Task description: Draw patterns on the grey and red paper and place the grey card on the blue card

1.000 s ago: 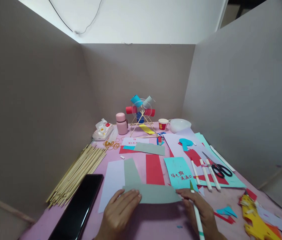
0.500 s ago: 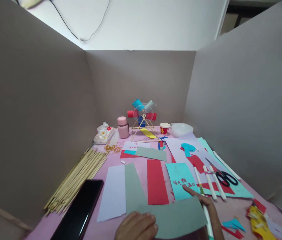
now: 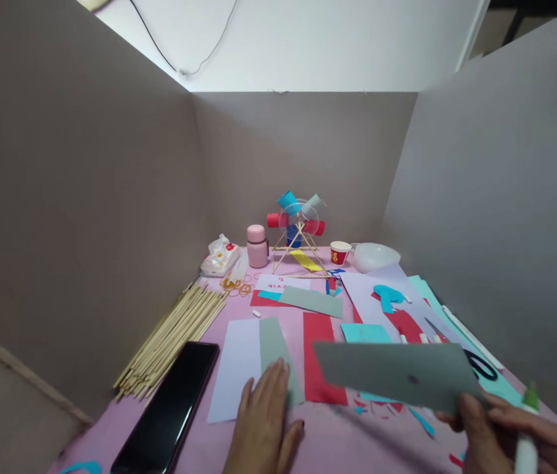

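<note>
My left hand (image 3: 265, 418) lies flat over the lower part of a grey-green paper strip (image 3: 278, 349), beside a white sheet (image 3: 234, 368). Raised at the right, my right hand (image 3: 510, 428) pinches the right end of another grey-green paper (image 3: 397, 372). A white marker with a green tip (image 3: 526, 454) also sits among its fingers. That raised paper partly covers a red strip (image 3: 325, 388) and a light-blue sheet (image 3: 367, 333).
Bamboo sticks (image 3: 174, 336) and a black phone (image 3: 167, 408) lie at left. Farther back stand a pink bottle (image 3: 257, 249), a stick-framed wheel (image 3: 299, 220), a paper cup (image 3: 340, 253) and a clear bowl (image 3: 376, 257). Scissors (image 3: 480, 365) rest at right.
The grey-green paper has been lifted and moved right in my right hand. My left hand has let go of it and come down flat on the strip. The view has shifted slightly.
</note>
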The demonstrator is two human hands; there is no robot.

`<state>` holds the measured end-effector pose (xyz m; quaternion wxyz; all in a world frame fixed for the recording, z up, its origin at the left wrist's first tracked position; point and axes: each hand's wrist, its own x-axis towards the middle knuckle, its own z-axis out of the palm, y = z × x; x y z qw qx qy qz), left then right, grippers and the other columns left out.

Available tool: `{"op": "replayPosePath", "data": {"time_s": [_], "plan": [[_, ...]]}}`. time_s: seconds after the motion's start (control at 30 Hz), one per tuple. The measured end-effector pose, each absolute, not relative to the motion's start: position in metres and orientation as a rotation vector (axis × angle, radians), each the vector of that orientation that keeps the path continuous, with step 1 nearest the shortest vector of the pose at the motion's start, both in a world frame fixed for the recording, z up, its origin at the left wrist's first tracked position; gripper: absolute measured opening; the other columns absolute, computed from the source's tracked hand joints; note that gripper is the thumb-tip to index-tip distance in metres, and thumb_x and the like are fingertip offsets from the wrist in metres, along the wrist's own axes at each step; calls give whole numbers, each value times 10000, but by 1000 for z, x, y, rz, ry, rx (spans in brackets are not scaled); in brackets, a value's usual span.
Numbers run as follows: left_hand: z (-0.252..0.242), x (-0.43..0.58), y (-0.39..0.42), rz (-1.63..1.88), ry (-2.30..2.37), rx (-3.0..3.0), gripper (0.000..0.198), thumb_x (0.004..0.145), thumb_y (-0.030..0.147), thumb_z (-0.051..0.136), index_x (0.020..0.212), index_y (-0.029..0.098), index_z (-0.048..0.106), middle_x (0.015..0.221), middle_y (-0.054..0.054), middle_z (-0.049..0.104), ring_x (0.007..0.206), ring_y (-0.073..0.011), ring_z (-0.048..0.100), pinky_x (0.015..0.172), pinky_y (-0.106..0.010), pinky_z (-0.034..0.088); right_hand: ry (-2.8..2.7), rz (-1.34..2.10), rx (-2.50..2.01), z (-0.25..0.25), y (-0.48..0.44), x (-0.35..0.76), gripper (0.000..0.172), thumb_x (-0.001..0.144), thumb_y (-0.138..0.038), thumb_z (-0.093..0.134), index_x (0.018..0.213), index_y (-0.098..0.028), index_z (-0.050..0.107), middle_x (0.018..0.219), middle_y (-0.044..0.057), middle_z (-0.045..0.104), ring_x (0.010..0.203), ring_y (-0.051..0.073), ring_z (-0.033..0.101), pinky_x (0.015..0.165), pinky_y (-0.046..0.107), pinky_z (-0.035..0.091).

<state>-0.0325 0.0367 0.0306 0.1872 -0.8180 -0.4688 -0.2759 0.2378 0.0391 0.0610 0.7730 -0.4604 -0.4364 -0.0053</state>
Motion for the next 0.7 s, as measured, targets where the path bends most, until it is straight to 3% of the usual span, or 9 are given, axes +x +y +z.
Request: {"op": "replayPosePath", "data": {"time_s": [0.07, 0.13, 0.23, 0.37, 0.43, 0.5, 0.6, 0.7], "plan": [[27, -35, 43, -675, -1382, -2300, 549, 801, 338, 564, 1287, 122, 425, 1214, -175, 603, 1069, -326, 597, 804, -482, 523, -1031, -73, -1024, 67, 44, 242, 208, 725, -202, 712, 716, -209, 505, 681, -20, 632, 460, 83, 621, 418, 127, 486], [25, -37, 49, -606, -1400, -2315, 400, 816, 304, 554, 1186, 156, 527, 1151, -125, 654, 1012, -306, 633, 786, -486, 526, -1315, -202, -1017, 66, 49, 242, 138, 782, -218, 658, 741, -213, 526, 716, 18, 696, 489, 120, 665, 418, 155, 500], [25, -40, 55, -546, -1383, -2339, 248, 838, 204, 522, 1069, 161, 600, 1079, -92, 694, 962, -275, 658, 797, -476, 521, -1741, -395, -902, 53, 54, 236, 71, 891, -192, 506, 839, -223, 544, 861, 102, 752, 673, 188, 724, 506, 214, 540], [30, -42, 57, -519, -1382, -2355, 360, 782, 295, 631, 1103, 138, 585, 1061, -102, 700, 927, -263, 668, 769, -415, 542, -2065, -490, -668, 31, 60, 224, 226, 959, -182, 314, 993, -178, 537, 915, 193, 738, 866, 232, 707, 649, 296, 572], [31, -41, 57, -511, -1398, -2355, 414, 756, 305, 666, 1120, 130, 574, 1057, -107, 699, 913, -247, 669, 762, -370, 549, -2155, -496, -596, 23, 60, 222, 236, 959, -175, 309, 1011, -156, 538, 911, 201, 737, 881, 222, 703, 664, 275, 572], [28, -40, 58, -502, -1399, -2356, 334, 780, 260, 637, 1086, 135, 593, 1054, -108, 700, 918, -240, 668, 771, -355, 550, -2173, -460, -607, 18, 59, 220, 236, 960, -171, 308, 1001, -161, 540, 903, 189, 741, 865, 210, 708, 653, 258, 572], [20, -38, 56, -504, -1370, -2358, 212, 845, 164, 503, 1021, 145, 621, 1048, -99, 704, 945, -246, 664, 766, -371, 558, -2141, -424, -661, 15, 56, 216, 302, 978, -179, 239, 970, -174, 541, 877, 169, 749, 852, 207, 712, 687, 281, 575], [17, -37, 54, -525, -1339, -2364, 293, 869, 92, 381, 1026, 153, 620, 1025, -67, 715, 943, -224, 668, 752, -361, 568, -2193, -497, -604, 17, 55, 213, 342, 981, -180, 226, 921, -169, 563, 829, 147, 758, 819, 202, 720, 703, 262, 575]]}}
